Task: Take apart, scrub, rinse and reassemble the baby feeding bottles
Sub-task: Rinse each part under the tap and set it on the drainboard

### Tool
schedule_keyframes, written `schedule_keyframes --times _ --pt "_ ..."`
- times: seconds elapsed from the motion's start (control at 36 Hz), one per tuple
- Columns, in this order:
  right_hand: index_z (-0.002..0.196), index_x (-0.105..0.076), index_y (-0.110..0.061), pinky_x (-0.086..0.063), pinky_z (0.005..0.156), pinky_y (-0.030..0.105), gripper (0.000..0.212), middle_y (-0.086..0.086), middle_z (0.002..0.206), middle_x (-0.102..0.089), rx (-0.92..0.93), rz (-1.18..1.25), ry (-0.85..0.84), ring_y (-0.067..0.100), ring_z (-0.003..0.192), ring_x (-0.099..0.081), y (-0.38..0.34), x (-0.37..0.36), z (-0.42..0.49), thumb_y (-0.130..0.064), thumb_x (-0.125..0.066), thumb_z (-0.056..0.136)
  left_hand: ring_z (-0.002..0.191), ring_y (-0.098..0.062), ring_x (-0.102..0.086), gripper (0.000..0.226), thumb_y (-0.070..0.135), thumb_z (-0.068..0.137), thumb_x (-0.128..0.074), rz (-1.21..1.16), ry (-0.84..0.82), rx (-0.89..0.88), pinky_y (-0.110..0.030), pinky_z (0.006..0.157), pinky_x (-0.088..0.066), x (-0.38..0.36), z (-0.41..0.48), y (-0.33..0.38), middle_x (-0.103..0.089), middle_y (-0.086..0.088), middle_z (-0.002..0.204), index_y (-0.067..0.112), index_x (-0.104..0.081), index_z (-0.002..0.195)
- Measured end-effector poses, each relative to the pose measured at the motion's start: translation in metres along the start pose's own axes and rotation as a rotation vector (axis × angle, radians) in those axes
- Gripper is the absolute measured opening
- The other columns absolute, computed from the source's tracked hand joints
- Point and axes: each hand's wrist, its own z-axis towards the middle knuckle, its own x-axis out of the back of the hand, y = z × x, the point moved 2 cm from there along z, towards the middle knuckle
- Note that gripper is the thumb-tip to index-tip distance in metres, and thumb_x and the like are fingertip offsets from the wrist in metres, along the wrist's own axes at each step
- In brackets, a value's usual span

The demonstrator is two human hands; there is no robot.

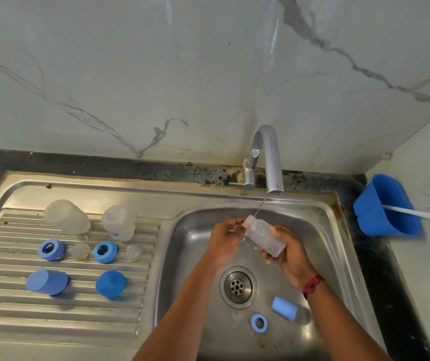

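A grey-veined marble wall (pixel 156 74) rises behind a dark stone counter (pixel 393 261), which holds a steel sink unit. The ribbed draining board (pixel 52 311) is on the left and the basin (pixel 331 246) on the right. A blue tub (pixel 386 207) with a white stick in it sits by the counter's right-hand edge, against the side wall.

The curved tap (pixel 268 152) stands at the basin's back rim and drops a thin stream onto the mouth of a clear bottle (pixel 264 237), held tilted over the basin. The right hand (pixel 290 252) has its fingers curled round the bottle's base. The left hand (pixel 225 239) holds the neck with bent fingers.

On the draining board, two more clear bottles (pixel 66 217) stand at the back, two blue caps (pixel 47 281) at the front, and two blue rings (pixel 51 250) and two clear teats (pixel 79 251) between them, all apart from one another.

The basin floor is bare around the drain (pixel 238 286). A pale blue cap (pixel 284 307) and a blue ring (pixel 258 323) lie near its front right.
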Motion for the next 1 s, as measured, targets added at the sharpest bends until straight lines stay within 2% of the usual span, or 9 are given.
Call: schedule_keyframes --times 0.17,0.28,0.36,0.47,0.58,0.75,0.86,0.94,1.0 --pt "0.116 -0.064 -0.013 -0.055 0.049 0.030 0.037 0.019 0.100 -0.070 -0.019 -0.144 0.046 0.029 0.071 -0.069 -0.005 0.003 -0.003 -0.041 -0.058 0.093 0.075 -0.010 -0.062 0.017 0.021 0.098 -0.061 0.095 0.069 0.004 -0.027 0.072 -0.049 -0.004 0.002 -0.007 -0.075 -0.007 0.091 0.012 -0.075 0.101" --pt "0.122 -0.056 -0.024 -0.061 0.069 0.038 0.044 0.008 0.122 -0.059 0.164 -0.298 0.011 0.026 0.104 -0.064 -0.006 0.002 -0.005 -0.005 -0.071 0.086 0.076 -0.017 -0.060 0.019 0.024 0.099 -0.060 0.021 0.133 0.079 -0.031 0.073 -0.047 -0.006 0.005 -0.008 -0.072 -0.012 0.088 0.013 -0.075 0.095" --pt "0.117 -0.058 -0.026 -0.061 0.067 0.037 0.058 0.007 0.117 -0.060 0.216 -0.352 0.053 0.026 0.098 -0.063 -0.007 0.000 -0.005 0.014 -0.070 0.077 0.081 -0.018 -0.058 0.017 0.025 0.099 -0.061 -0.081 0.121 0.111 -0.034 0.077 -0.046 -0.006 0.006 -0.003 -0.068 -0.001 0.081 0.014 -0.072 0.092" --pt "0.115 -0.061 -0.013 -0.055 0.052 0.032 0.028 0.016 0.094 -0.070 0.132 -0.206 0.120 0.025 0.064 -0.066 -0.012 0.000 -0.006 -0.010 -0.069 0.089 0.081 -0.010 -0.059 0.015 0.026 0.101 -0.057 -0.213 0.037 0.127 -0.031 0.076 -0.046 -0.002 0.003 -0.002 -0.067 0.006 0.085 0.021 -0.068 0.092" --pt "0.110 -0.065 -0.005 -0.048 0.045 0.028 0.035 0.014 0.065 -0.060 0.049 -0.239 0.151 0.024 0.049 -0.056 -0.014 0.002 -0.004 -0.036 -0.063 0.093 0.079 -0.007 -0.056 0.015 0.014 0.100 -0.057 -0.176 -0.051 0.099 -0.022 0.069 -0.045 -0.001 0.000 -0.008 -0.067 0.004 0.089 0.022 -0.069 0.098" --pt "0.104 -0.065 -0.012 -0.052 0.049 0.031 0.055 0.020 0.080 -0.068 0.000 -0.238 0.166 0.028 0.058 -0.063 -0.013 0.001 -0.006 -0.064 -0.054 0.088 0.069 -0.010 -0.055 0.012 0.021 0.096 -0.065 -0.214 0.033 0.134 -0.020 0.063 -0.047 -0.006 0.000 -0.014 -0.064 -0.001 0.078 0.011 -0.071 0.092" --pt "0.120 -0.056 -0.033 -0.061 0.065 0.040 0.044 0.006 0.128 -0.053 0.131 -0.261 0.029 0.027 0.105 -0.063 -0.012 0.001 -0.004 -0.027 -0.077 0.082 0.073 -0.011 -0.058 0.022 0.032 0.095 -0.065 -0.197 0.117 0.138 -0.028 0.072 -0.047 -0.009 0.003 -0.010 -0.066 0.001 0.076 0.015 -0.071 0.083" --pt "0.120 -0.057 -0.028 -0.060 0.067 0.040 0.065 0.002 0.126 -0.053 0.197 -0.313 -0.071 0.025 0.108 -0.059 -0.013 0.000 -0.003 -0.011 -0.081 0.062 0.074 -0.009 -0.061 0.025 0.038 0.098 -0.059 -0.184 0.147 0.146 -0.028 0.070 -0.048 -0.008 0.004 -0.005 -0.068 0.001 0.078 0.020 -0.069 0.084" --pt "0.114 -0.058 -0.024 -0.059 0.062 0.037 0.056 0.007 0.123 -0.056 0.218 -0.332 -0.048 0.030 0.105 -0.060 -0.013 0.000 -0.002 -0.002 -0.079 0.067 0.069 -0.014 -0.057 0.032 0.044 0.097 -0.058 -0.185 0.153 0.157 -0.028 0.066 -0.046 -0.007 0.004 -0.003 -0.065 -0.001 0.075 0.016 -0.069 0.087"
